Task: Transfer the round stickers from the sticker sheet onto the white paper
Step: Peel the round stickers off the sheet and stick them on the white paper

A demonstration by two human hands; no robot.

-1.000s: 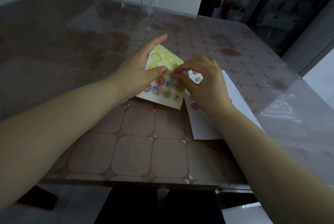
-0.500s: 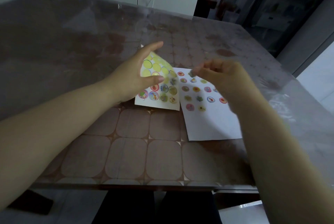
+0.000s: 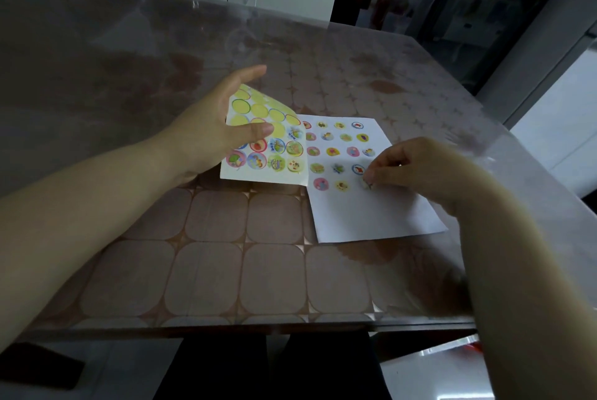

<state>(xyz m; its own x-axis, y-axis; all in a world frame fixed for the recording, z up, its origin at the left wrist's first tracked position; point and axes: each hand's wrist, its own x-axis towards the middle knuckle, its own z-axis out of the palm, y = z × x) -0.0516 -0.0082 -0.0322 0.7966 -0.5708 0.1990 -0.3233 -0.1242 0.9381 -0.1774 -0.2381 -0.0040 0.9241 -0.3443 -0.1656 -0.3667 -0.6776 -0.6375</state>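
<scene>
A small round sticker (image 3: 365, 184) is pinched at the right hand (image 3: 416, 170), touching the white paper sheet (image 3: 371, 212).
The left hand (image 3: 210, 131) grips the curled yellow sticker sheet (image 3: 268, 147), thumb on top, beside the paper on the brown patterned table (image 3: 226, 264).

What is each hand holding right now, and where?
Left hand grips the sticker sheet at its upper left part, thumb on top. Right hand pinches a round sticker at fingertips, on the white paper.

Table (image 3: 226, 270): brown tile-patterned top under a clear, glossy sheet that shows soft reflections
Sticker sheet (image 3: 258, 173): glossy paper; empty yellow circles shiny; curled at its far end
White paper (image 3: 371, 215): matt, smooth, lying flat
Round stickers (image 3: 326, 151): printed, faintly glossy
</scene>
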